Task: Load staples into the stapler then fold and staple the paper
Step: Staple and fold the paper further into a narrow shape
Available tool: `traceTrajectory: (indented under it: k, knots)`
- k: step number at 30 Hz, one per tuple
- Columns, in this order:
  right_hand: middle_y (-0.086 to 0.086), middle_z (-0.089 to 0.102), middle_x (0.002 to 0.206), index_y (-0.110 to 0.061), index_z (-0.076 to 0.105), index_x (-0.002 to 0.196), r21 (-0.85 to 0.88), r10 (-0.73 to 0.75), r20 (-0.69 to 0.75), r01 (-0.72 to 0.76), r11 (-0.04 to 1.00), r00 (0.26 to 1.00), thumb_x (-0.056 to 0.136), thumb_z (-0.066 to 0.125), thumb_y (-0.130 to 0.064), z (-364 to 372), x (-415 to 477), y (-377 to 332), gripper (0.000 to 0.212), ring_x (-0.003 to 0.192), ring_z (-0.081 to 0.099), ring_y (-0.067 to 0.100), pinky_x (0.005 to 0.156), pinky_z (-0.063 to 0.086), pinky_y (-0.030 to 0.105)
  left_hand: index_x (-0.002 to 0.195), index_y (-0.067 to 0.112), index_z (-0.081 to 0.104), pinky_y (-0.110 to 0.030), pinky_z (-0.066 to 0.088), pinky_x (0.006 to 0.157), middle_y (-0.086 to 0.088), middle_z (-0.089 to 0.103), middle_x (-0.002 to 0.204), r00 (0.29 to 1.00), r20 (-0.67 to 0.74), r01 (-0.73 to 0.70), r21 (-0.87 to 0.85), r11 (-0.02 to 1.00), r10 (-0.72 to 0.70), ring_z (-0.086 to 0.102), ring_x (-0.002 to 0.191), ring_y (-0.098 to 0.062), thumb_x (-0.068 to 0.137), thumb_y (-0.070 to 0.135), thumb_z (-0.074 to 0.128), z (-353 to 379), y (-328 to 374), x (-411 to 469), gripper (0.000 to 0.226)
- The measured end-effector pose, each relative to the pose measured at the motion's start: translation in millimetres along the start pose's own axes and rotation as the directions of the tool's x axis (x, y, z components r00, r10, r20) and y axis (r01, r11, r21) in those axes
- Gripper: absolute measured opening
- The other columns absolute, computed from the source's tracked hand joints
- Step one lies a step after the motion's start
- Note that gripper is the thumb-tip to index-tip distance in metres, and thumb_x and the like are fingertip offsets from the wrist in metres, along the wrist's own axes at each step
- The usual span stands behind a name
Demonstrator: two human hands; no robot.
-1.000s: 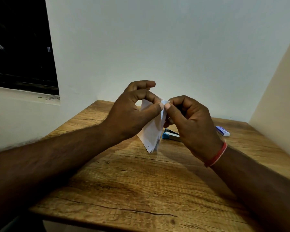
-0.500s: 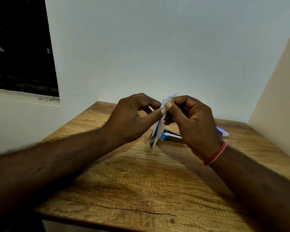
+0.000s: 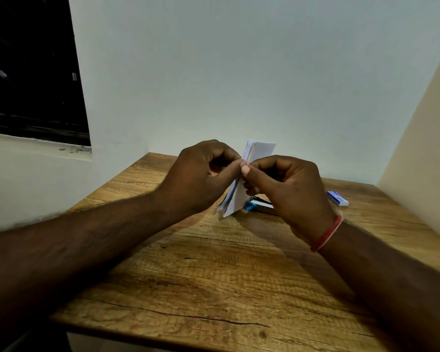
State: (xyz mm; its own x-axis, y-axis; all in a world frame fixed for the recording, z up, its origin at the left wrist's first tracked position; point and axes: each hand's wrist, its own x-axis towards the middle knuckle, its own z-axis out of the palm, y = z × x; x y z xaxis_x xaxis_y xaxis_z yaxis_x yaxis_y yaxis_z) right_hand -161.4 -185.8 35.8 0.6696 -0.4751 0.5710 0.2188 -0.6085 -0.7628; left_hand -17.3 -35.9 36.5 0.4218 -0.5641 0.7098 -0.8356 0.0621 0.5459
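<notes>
In the upper left of the frame we see a dark window [image 3: 31, 72] set in a pale wall. A bare forearm comes in from the lower left and crosses a wooden table [image 3: 214, 288] toward the centre.

At the centre, the left hand [image 3: 201, 179] is curled, its thumb and fingers pinching a white paper [image 3: 262, 149]. The paper is held on edge above the table, near the far side. It is folded into several layers, its top showing above the hands and its lower corner hanging just over the wood.

Right of it, the right hand [image 3: 290, 189] pinches the same paper. The two thumbs meet at the near edge, so both hands are together and clamped on the sheet. A red band [image 3: 327, 233] circles the right wrist.

Behind and below the right hand, a stapler [image 3: 259, 205] with a blue front lies on the table, partly hidden. Further right, near the far right corner, lies a small blue and white box [image 3: 337, 198], which we take to hold staples.

We judge the folding to be under way, with at least one fold made and the crease being pressed. We cannot tell whether the stapler is loaded. Nobody holds it, and we see no staple in the paper, so the stapling seems left to do.
</notes>
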Motion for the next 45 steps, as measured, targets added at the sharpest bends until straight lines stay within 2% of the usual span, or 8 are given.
traceTrajectory:
  k: [5, 12, 17, 21, 24, 27, 36, 45]
  knots:
    - [0.003, 0.084, 0.090, -0.017, 0.084, 0.099, 0.020, 0.029, -0.005, -0.028, 0.999, 1.000, 0.102, 0.077, -0.023, 0, 2, -1, 0.010, 0.084, 0.082, 0.023, 0.079, 0.071, 0.050, 0.104, 0.028, 0.079, -0.012, 0.056, 0.079, 0.012, 0.076, 0.097, 1.000, 0.021, -0.014, -0.005, 1.000, 0.014, 0.072, 0.097, -0.007, 0.107, 0.029, 0.075, 0, 3, 0, 0.006]
    - [0.006, 0.082, 0.090, -0.010, 0.080, 0.102, 0.074, 0.056, 0.058, -0.060, 0.995, 0.997, 0.108, 0.068, -0.018, -2, 4, -2, 0.015, 0.082, 0.079, 0.021, 0.084, 0.070, 0.049, 0.108, 0.018, 0.081, -0.055, 0.063, 0.093, -0.001, 0.084, 0.100, 0.992, 0.098, 0.096, -0.151, 0.984, -0.082, 0.080, 0.098, -0.025, 0.111, 0.028, 0.070, -2, -4, 2, 0.015]
    - [0.008, 0.082, 0.099, -0.007, 0.075, 0.109, 0.184, 0.060, 0.073, -0.073, 0.980, 0.995, 0.111, 0.062, -0.018, -1, 4, 1, 0.017, 0.094, 0.081, 0.030, 0.091, 0.068, 0.049, 0.120, 0.022, 0.078, -0.033, 0.062, 0.094, 0.006, 0.080, 0.115, 0.991, 0.061, 0.131, -0.220, 0.967, -0.120, 0.075, 0.110, -0.011, 0.110, 0.037, 0.070, -2, -3, 2, 0.019]
    - [0.010, 0.083, 0.099, -0.007, 0.072, 0.110, 0.353, 0.096, 0.067, -0.114, 0.929, 0.993, 0.112, 0.059, -0.015, -2, 7, 2, 0.015, 0.091, 0.080, 0.028, 0.088, 0.067, 0.044, 0.148, 0.031, 0.055, -0.027, 0.057, 0.100, 0.016, 0.062, 0.144, 0.944, 0.043, 0.329, -0.239, 0.914, -0.328, 0.063, 0.129, -0.002, 0.093, 0.065, 0.079, 2, -9, 5, 0.069]
    - [0.012, 0.082, 0.097, -0.004, 0.071, 0.110, 0.434, 0.106, 0.051, -0.118, 0.893, 0.993, 0.111, 0.060, -0.013, -2, 9, 5, 0.014, 0.086, 0.079, 0.025, 0.083, 0.066, 0.036, 0.148, 0.023, 0.059, -0.050, 0.065, 0.104, 0.002, 0.073, 0.142, 0.816, 0.248, 0.576, -0.430, 0.695, -0.522, 0.073, 0.129, -0.021, 0.069, 0.070, 0.098, 1, -25, 7, 0.100]
    - [0.019, 0.081, 0.099, -0.002, 0.073, 0.111, 0.419, 0.143, 0.024, -0.140, 0.897, 0.989, 0.110, 0.063, -0.013, -3, 12, 10, 0.016, 0.085, 0.078, 0.027, 0.082, 0.066, 0.037, 0.137, 0.013, 0.074, -0.060, 0.064, 0.106, -0.008, 0.083, 0.130, 0.800, 0.380, 0.600, -0.546, 0.585, -0.465, 0.080, 0.122, -0.032, 0.077, 0.039, 0.103, 3, -30, 6, 0.072]
    - [0.011, 0.081, 0.083, 0.002, 0.076, 0.101, 0.324, 0.258, 0.070, -0.266, 0.908, 0.964, 0.100, 0.078, -0.015, -10, 15, 15, 0.016, 0.075, 0.074, 0.023, 0.066, 0.061, 0.035, 0.132, 0.031, 0.076, -0.022, 0.066, 0.078, 0.013, 0.084, 0.119, 0.900, 0.227, 0.420, -0.215, 0.882, -0.373, 0.081, 0.103, -0.005, 0.073, 0.047, 0.104, -7, -31, 7, 0.068]
    - [0.015, 0.081, 0.100, -0.004, 0.073, 0.098, 0.613, 0.349, 0.082, -0.323, 0.721, 0.934, 0.102, 0.075, -0.015, -10, 19, 20, 0.011, 0.088, 0.080, 0.025, 0.078, 0.067, 0.031, 0.138, 0.014, 0.076, -0.048, 0.069, 0.094, -0.009, 0.085, 0.126, 0.852, 0.296, 0.514, -0.627, 0.585, -0.432, 0.082, 0.116, -0.035, 0.088, 0.011, 0.092, 5, -33, 7, 0.053]
